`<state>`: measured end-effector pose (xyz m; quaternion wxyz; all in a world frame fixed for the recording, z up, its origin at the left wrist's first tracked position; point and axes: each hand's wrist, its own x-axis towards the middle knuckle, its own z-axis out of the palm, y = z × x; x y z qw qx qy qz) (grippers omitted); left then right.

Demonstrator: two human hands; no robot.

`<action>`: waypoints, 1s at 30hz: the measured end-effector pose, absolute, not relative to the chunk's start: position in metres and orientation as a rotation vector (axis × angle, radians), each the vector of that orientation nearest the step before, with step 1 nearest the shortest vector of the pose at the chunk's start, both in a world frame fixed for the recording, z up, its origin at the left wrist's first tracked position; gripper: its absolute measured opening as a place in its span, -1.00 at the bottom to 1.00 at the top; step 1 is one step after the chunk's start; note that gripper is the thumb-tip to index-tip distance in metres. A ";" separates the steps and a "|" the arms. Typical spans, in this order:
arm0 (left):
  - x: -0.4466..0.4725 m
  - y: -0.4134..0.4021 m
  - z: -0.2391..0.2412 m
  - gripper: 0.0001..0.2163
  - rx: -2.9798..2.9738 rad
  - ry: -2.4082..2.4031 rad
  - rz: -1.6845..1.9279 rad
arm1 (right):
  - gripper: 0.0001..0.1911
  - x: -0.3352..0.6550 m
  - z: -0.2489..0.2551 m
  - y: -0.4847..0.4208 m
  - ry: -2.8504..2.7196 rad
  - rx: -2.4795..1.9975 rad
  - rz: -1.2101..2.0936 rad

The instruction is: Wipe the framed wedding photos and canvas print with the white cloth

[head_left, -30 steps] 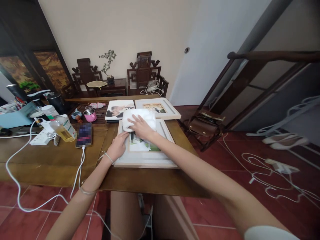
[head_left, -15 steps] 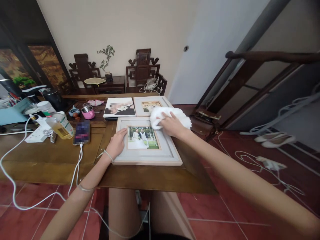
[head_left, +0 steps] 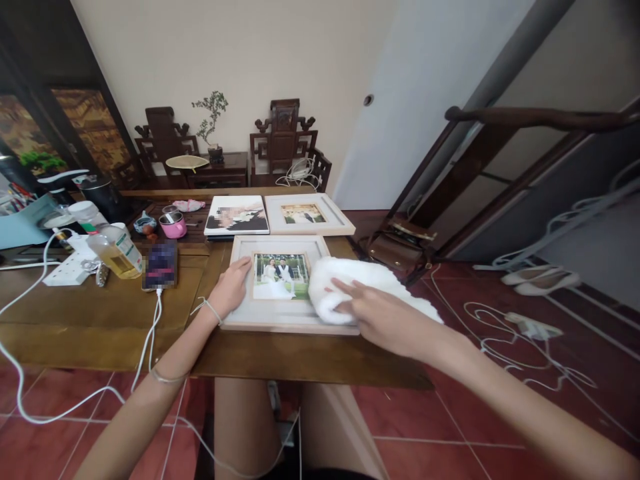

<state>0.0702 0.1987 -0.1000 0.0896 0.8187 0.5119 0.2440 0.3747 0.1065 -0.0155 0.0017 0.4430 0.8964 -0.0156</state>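
Observation:
A picture frame (head_left: 280, 315) with a pale wooden border and a wedding photo lies flat near the table's front edge. My left hand (head_left: 231, 288) holds its left side, fingers over the border and thumb side toward the photo. In my right hand (head_left: 377, 310) is a bunched white towel (head_left: 360, 272), pressed on the frame's right part. The towel covers the frame's right border and lower right corner, and its far end hangs past the table's right edge.
Behind lie a second picture frame (head_left: 337, 215) and a photo album (head_left: 237, 212). To the left are a phone (head_left: 160, 265) on a charging cable, a bottle of yellow liquid (head_left: 117, 252), a power strip (head_left: 67, 267) and a pink cup (head_left: 173, 227). A wooden chair (head_left: 540, 119) stands right.
My right hand has drawn the towel from the frame's upper right corner toward me, down its right side. The second frame behind is now uncovered. My left hand stays in place.

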 end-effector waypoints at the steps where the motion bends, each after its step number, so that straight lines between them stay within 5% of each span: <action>1: 0.070 0.199 -0.100 -0.39 2.442 1.518 0.718 | -0.43 0.374 -0.018 0.120 2.794 1.425 -0.041; 6: 0.069 0.197 -0.098 -0.38 2.446 1.503 0.720 | -0.37 0.354 -0.030 0.207 2.749 1.564 0.224; 11: 0.070 0.196 -0.097 -0.43 2.405 1.530 0.732 | -0.54 0.338 -0.041 0.245 2.760 1.509 0.443; 24: 0.070 0.198 -0.101 -0.41 2.403 1.529 0.782 | -0.44 0.352 -0.027 0.086 2.981 1.255 0.107; 30: 0.070 0.199 -0.098 -0.43 2.407 1.536 0.761 | -0.39 0.343 -0.041 0.127 2.935 1.414 0.067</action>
